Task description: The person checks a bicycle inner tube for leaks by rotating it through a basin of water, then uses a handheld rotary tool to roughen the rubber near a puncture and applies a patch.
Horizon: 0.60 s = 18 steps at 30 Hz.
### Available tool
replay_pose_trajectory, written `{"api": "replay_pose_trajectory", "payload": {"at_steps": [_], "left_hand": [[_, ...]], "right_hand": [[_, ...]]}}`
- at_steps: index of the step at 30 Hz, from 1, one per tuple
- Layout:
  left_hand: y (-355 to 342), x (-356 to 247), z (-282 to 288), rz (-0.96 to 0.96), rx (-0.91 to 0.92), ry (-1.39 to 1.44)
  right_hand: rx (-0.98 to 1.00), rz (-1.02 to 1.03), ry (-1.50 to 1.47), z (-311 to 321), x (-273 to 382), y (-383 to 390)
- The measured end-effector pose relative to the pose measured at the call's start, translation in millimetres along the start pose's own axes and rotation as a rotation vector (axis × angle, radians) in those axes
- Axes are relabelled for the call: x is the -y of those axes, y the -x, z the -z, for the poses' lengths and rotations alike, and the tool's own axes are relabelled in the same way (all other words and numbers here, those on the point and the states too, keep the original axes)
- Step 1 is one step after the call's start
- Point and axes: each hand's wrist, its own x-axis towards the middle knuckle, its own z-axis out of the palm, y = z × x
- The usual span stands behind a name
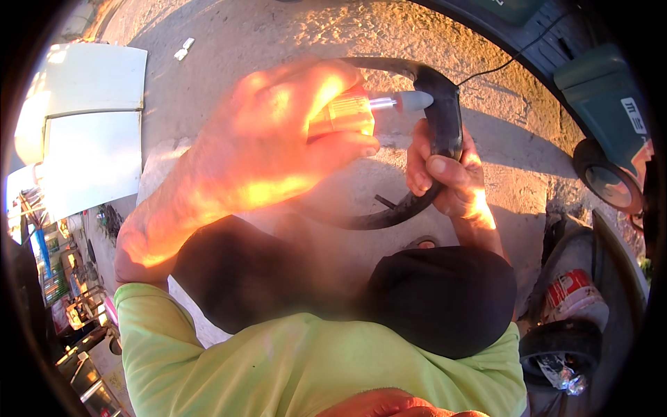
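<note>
Black rubber inner tube (445, 118) gripped by right hand (448, 174), left hand (278, 146) clutching yellow glue tube (347, 115)

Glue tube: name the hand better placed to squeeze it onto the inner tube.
Left, probably. The left hand already grips the glue tube, its nozzle touching the black inner tube. The right hand is wrapped around the rubber, holding it in place.
</note>
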Motion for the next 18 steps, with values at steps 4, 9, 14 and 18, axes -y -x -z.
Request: {"api": "replay_pose_trajectory", "payload": {"at_steps": [4, 9, 14, 18], "left_hand": [[2.6, 1.0, -2.1, -0.032, 0.021, -0.042], [0.3, 0.1, -0.2, 0.007, 0.010, -0.006], [0.7, -2.2, -1.1, -0.022, 0.027, -0.047], [0.0, -4.0, -0.2, -0.050, 0.020, -0.080]], "right_hand": [[-0.019, 0.000, 0.004, -0.8, 0.5, -0.3], [0.002, 0.003, 0.000, 1.4, -0.8, -1.1], [-0.023, 0.020, -0.021, -2.2, -0.4, -0.7], [-0.012, 0.000, -0.008, 0.4, -0.7, -0.4]]}}
